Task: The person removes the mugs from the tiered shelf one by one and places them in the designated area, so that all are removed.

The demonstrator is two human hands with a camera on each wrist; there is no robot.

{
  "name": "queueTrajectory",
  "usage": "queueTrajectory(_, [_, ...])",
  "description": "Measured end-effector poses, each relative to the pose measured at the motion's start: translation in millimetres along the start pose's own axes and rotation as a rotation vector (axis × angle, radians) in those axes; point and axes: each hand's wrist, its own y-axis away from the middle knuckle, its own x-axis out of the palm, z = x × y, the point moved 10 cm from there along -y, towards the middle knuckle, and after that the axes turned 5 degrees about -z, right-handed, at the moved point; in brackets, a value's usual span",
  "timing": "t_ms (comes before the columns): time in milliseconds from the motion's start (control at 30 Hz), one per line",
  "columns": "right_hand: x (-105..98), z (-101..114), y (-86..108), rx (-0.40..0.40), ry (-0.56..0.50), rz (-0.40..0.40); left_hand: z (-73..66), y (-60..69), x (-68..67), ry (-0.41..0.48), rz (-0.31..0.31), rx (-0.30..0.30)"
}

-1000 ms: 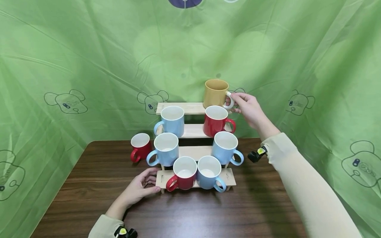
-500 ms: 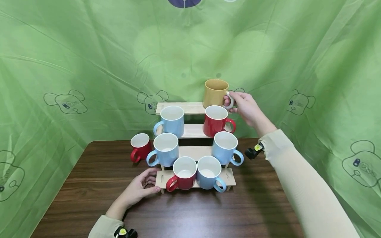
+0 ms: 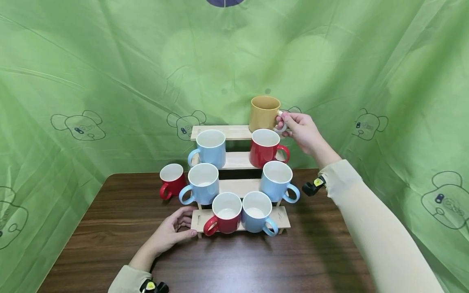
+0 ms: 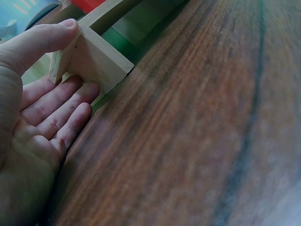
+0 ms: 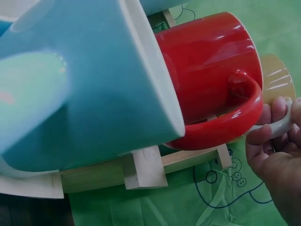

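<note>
A four-tier wooden rack bears several mugs. On its top tier, at the right, stands a yellow mug with a white handle. My right hand grips that handle between thumb and curled fingers; the right wrist view shows the pale handle in the fingers, with most of the yellow body hidden by a red mug. At the rack's lower left end, my left hand holds the bottom tier. Seen from the left wrist, the thumb lies on the board's edge and the fingers reach under and beside the end piece.
Light blue mugs and red mugs fill parts of the lower tiers, directly below the right hand's level. Another red mug stands on the dark wooden table, left of the rack. A green curtain hangs behind.
My right hand has shifted slightly left, its fingers curling further around the yellow mug's handle. The mug and my left hand stay in place; the head view has shifted a little.
</note>
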Motion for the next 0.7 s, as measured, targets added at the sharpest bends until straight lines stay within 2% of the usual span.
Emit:
queueTrajectory(333, [-12,2,3.9,-0.008,-0.046,-0.093,0.4,-1.6,2.4,-0.005,0.005,-0.008])
queueTrajectory(567, [-25,15,6.4,-0.068,-0.175,-0.126,0.9,-3.1,1.7,-0.018,0.003,-0.009])
queueTrajectory(700, [-29,24,9.2,-0.088,-0.185,-0.142,1.3,-3.4,0.9,-0.012,0.007,-0.003])
